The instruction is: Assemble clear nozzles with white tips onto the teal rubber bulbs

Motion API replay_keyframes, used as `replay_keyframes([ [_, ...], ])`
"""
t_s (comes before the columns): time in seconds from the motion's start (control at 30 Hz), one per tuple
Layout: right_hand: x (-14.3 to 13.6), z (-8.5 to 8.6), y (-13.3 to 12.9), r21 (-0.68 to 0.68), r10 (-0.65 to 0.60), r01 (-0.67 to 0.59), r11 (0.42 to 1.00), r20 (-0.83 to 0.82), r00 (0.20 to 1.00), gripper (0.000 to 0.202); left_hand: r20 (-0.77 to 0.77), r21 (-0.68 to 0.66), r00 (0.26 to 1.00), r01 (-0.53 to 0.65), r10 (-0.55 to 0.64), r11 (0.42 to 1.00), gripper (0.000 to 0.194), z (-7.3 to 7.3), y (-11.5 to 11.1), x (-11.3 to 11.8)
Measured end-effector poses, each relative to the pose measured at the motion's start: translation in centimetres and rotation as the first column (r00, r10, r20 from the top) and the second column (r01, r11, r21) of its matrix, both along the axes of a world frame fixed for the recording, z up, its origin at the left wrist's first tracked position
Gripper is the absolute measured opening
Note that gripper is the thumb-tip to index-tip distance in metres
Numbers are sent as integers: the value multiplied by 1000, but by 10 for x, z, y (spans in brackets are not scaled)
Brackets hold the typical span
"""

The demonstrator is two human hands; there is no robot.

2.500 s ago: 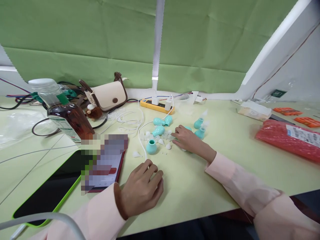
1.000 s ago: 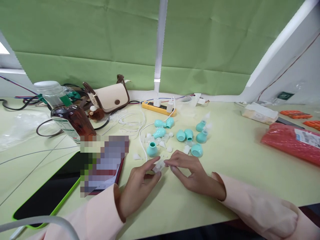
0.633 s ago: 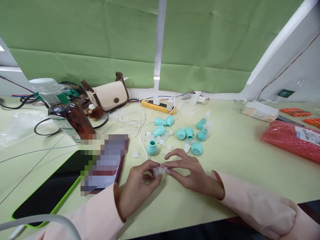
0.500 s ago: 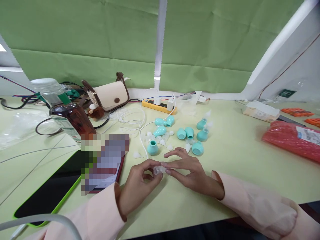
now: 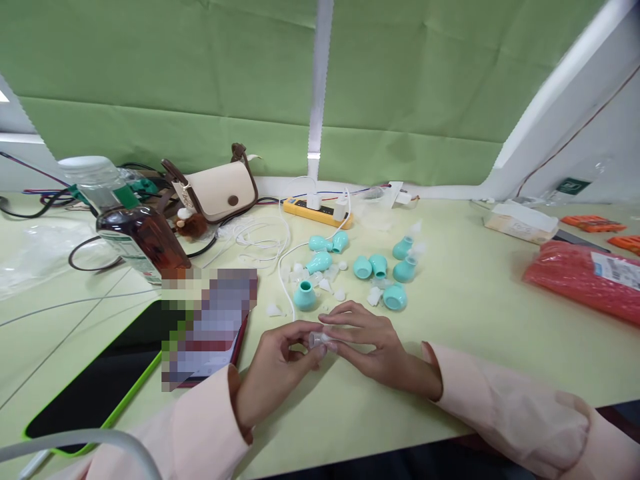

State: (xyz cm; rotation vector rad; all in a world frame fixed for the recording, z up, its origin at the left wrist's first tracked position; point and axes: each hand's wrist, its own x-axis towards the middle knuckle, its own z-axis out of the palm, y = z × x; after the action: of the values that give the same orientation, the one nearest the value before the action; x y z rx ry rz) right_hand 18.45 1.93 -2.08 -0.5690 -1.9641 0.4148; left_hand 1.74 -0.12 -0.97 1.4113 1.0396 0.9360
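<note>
Between my two hands is a small clear plastic piece (image 5: 316,339). My left hand (image 5: 280,367) pinches it between thumb and index finger. From the right, the thumb and fingertips of my right hand (image 5: 375,343) close on its other end. Just beyond the hands stands a turquoise bulb (image 5: 305,296) with its opening up. Several more turquoise bulbs (image 5: 395,297) lie or stand behind, two of them with whitish translucent tips (image 5: 415,228). Small white translucent pieces (image 5: 325,285) are scattered among the bulbs.
A phone with a green edge (image 5: 100,373), a second, partly blurred phone (image 5: 220,340) and a dark bottle (image 5: 143,240) are at left. Behind are a cream bag (image 5: 220,190), white cables and a yellow power strip (image 5: 315,214). A red package (image 5: 580,273) lies at right.
My right hand has shifted slightly left, its fingers closer to my left hand and covering more of the clear piece. My left hand has barely moved.
</note>
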Motion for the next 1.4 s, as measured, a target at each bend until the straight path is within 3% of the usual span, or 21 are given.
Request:
replay_keyframes([
  [0.13, 1, 4, 0, 101, -81, 75, 992, 55, 995, 23, -15, -7, 999, -34, 34, 999, 28, 1, -1, 0],
  [0.47, 5, 3, -2, 213, -138, 97, 972, 192, 972, 25, 4, -35, 999, -45, 45, 998, 28, 1, 0, 0],
  [0.77, 9, 4, -1, 392, -301, 162, 905, 325, 897, 26, -64, -4, 997, -48, 47, 999, 28, 1, -1, -1],
  [1.03, 11, 9, -7, 462, -355, 120, 879, 465, 811, 21, -119, 19, 991, -55, 57, 998, 27, 4, -1, -2],
  [1.13, 8, 8, -7, 396, -288, 115, 911, 411, 865, 23, -152, 40, 987, -52, 57, 998, 25, 5, -1, -1],
  [1.23, 3, 5, -4, 182, -107, 68, 981, 212, 972, 22, -170, 65, 984, -42, 52, 997, 25, 4, -1, -1],
  [1.3, 0, 4, -2, 77, -17, 10, 997, 102, 995, 19, -175, 70, 984, -33, 45, 997, 25, 4, -1, -1],
  [1.4, -3, 3, -1, 47, 15, -18, 999, 51, 999, 16, -185, 74, 982, -19, 33, 997, 25, 3, -2, -1],
])
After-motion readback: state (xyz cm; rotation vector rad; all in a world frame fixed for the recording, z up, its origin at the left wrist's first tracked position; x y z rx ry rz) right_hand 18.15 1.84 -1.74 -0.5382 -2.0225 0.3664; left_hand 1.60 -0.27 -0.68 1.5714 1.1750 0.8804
